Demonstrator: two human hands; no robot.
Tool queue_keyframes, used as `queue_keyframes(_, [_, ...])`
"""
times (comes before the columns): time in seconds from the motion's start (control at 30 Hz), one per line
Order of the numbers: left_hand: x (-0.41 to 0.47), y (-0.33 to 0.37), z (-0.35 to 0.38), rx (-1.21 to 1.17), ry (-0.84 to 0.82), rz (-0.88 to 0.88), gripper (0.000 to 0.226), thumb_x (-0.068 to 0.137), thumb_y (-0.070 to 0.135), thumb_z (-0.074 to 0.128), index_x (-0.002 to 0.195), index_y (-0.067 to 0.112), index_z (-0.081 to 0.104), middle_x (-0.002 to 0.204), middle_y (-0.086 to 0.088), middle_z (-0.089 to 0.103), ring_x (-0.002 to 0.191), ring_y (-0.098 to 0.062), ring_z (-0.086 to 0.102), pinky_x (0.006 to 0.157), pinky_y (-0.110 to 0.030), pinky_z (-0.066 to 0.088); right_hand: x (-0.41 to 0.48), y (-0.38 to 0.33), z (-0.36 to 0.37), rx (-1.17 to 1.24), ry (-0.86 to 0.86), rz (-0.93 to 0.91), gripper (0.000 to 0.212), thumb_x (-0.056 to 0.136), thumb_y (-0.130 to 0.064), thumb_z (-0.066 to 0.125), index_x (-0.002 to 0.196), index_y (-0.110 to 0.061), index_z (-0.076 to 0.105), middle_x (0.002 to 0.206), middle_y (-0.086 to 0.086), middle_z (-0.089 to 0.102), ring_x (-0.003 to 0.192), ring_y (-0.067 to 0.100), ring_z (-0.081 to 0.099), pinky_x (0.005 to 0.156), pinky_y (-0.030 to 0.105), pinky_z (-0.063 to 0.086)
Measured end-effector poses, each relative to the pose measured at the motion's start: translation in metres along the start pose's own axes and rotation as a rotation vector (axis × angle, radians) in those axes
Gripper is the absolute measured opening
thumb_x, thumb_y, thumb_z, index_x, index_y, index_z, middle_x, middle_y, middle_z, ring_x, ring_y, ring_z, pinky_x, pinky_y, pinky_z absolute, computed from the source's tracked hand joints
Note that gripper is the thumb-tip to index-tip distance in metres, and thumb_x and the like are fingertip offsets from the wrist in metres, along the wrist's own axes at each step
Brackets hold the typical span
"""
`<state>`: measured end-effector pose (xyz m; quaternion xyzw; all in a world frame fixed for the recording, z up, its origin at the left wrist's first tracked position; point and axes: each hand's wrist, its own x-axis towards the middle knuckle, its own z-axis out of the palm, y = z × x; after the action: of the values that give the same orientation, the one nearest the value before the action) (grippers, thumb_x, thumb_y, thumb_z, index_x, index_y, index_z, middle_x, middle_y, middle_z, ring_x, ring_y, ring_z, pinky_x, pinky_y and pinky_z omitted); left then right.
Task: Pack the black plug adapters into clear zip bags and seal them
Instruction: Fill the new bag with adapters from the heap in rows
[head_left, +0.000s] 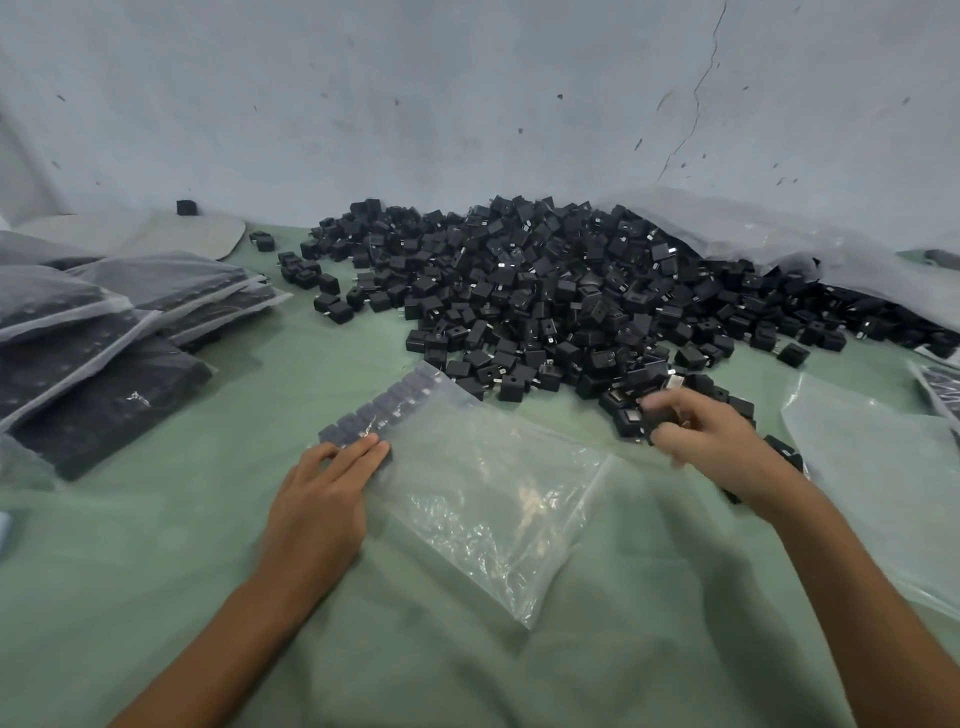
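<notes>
- Where the pale wall (467, 104) meets it, the green cloth-covered surface (415, 649) spreads across the whole lower view, creased in places.
- A big pile of black plug adapters (545, 291) fills the far middle and right of the surface, spilling out from under a large sheet of clear plastic (779, 239) at the right.
- On the left lie stacked filled bags (104, 332), each packed flat with dark adapters, overlapping one another.
- A clear zip bag (483, 493) lies flat in the middle, slanting from upper left to lower right, just in front of the pile; a single row of adapters (379, 410) sits inside along its far left edge, and the rest of it holds nothing.
- Another empty bag (883, 467) lies at the right edge.
- The left hand (322, 499) rests on the near left corner of the zip bag, its grip spread flat, fingertips (374, 449) pressing beside the end of the row.
- The right hand (701, 431) is at the near edge of the pile, fingers curled, its grip pinching one or more adapters; motion blur hides how many.
- A few stray adapters (322, 291) sit apart at the pile's left fringe.
</notes>
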<state>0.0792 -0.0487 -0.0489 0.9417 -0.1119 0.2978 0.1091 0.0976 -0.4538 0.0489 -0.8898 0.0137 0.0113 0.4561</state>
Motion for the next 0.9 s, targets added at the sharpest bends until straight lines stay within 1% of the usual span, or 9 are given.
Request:
queue_keyframes(0.07, [0.0, -0.001, 0.002, 0.0, 0.002, 0.006, 0.055, 0.078, 0.005, 0.04, 0.124, 0.014, 0.07, 0.128, 0.002, 0.067, 0.1, -0.033, 0.058, 0.089, -0.042, 0.053, -0.037, 0.011, 0.005, 0.191, -0.103, 0.027, 0.03, 0.09, -0.01, 0.061, 0.103, -0.033, 0.074, 0.086, 0.006, 0.072, 0.072, 0.016, 0.066, 0.066, 0.025, 0.055])
queue_keyframes(0.17, [0.0, -0.002, 0.004, 0.004, 0.011, 0.015, 0.055, 0.079, 0.005, 0.04, 0.124, 0.014, 0.07, 0.128, 0.002, 0.067, 0.101, -0.032, 0.058, 0.091, -0.042, 0.052, -0.08, 0.019, 0.039, 0.35, -0.307, 0.116, 0.033, 0.089, 0.006, 0.062, 0.11, -0.017, 0.074, 0.085, 0.017, 0.072, 0.072, 0.023, 0.067, 0.068, 0.031, 0.058])
queue_keyframes(0.33, [-0.001, -0.001, 0.004, -0.009, 0.014, -0.009, 0.055, 0.075, 0.001, 0.05, 0.125, 0.016, 0.069, 0.128, 0.004, 0.066, 0.102, -0.029, 0.056, 0.09, -0.039, 0.053, -0.081, -0.006, 0.097, 0.612, -0.335, 0.107, 0.031, 0.09, 0.003, 0.065, 0.117, -0.011, 0.07, 0.099, 0.013, 0.074, 0.075, 0.022, 0.068, 0.068, 0.028, 0.056])
queue_keyframes(0.43, [-0.001, -0.001, 0.002, -0.033, 0.012, -0.004, 0.055, 0.075, 0.001, 0.051, 0.125, 0.017, 0.069, 0.129, 0.005, 0.066, 0.103, -0.027, 0.053, 0.094, -0.035, 0.048, -0.057, -0.028, 0.128, 0.925, -0.338, 0.226, 0.025, 0.089, 0.001, 0.066, 0.11, -0.009, 0.075, 0.112, 0.014, 0.073, 0.096, 0.026, 0.073, 0.076, 0.026, 0.058])
queue_keyframes(0.53, [0.0, -0.001, -0.001, -0.071, 0.01, -0.004, 0.056, 0.074, -0.001, 0.052, 0.125, 0.015, 0.069, 0.129, 0.004, 0.065, 0.105, -0.023, 0.049, 0.097, -0.028, 0.041, -0.028, -0.048, 0.156, 1.221, -0.462, 0.356, 0.032, 0.092, 0.002, 0.061, 0.123, 0.008, 0.063, 0.126, 0.024, 0.065, 0.11, 0.031, 0.068, 0.081, 0.027, 0.059])
queue_keyframes(0.7, [0.002, 0.003, -0.007, -0.092, 0.024, 0.012, 0.056, 0.071, -0.004, 0.054, 0.122, 0.011, 0.07, 0.126, 0.0, 0.068, 0.105, -0.021, 0.047, 0.096, -0.027, 0.04, 0.009, -0.081, 0.193, 1.05, -0.443, 0.285, 0.022, 0.097, 0.0, 0.054, 0.116, 0.006, 0.064, 0.116, 0.019, 0.07, 0.108, 0.026, 0.069, 0.093, 0.032, 0.057])
queue_keyframes(0.8, [0.003, 0.004, -0.008, -0.104, 0.037, 0.022, 0.056, 0.069, -0.005, 0.054, 0.12, 0.009, 0.071, 0.123, -0.001, 0.069, 0.104, -0.02, 0.046, 0.095, -0.027, 0.04, 0.022, -0.093, 0.21, 1.063, -0.409, 0.248, 0.023, 0.098, 0.005, 0.052, 0.118, 0.006, 0.062, 0.108, 0.017, 0.069, 0.093, 0.023, 0.07, 0.083, 0.026, 0.059])
queue_keyframes(0.87, [0.003, 0.004, -0.008, -0.118, 0.025, -0.006, 0.056, 0.07, -0.004, 0.054, 0.122, 0.011, 0.07, 0.125, 0.0, 0.068, 0.105, -0.02, 0.046, 0.096, -0.026, 0.04, 0.026, -0.099, 0.221, 0.986, -0.374, 0.232, 0.024, 0.096, 0.009, 0.05, 0.117, 0.004, 0.061, 0.102, 0.014, 0.066, 0.086, 0.019, 0.066, 0.077, 0.023, 0.059])
queue_keyframes(0.9, [0.003, 0.004, -0.008, -0.127, 0.02, -0.02, 0.056, 0.071, -0.004, 0.054, 0.122, 0.011, 0.07, 0.125, 0.001, 0.068, 0.106, -0.019, 0.045, 0.096, -0.026, 0.04, 0.029, -0.101, 0.224, 0.926, -0.365, 0.199, 0.025, 0.095, 0.013, 0.047, 0.115, 0.004, 0.061, 0.092, 0.01, 0.067, 0.079, 0.015, 0.065, 0.071, 0.02, 0.057])
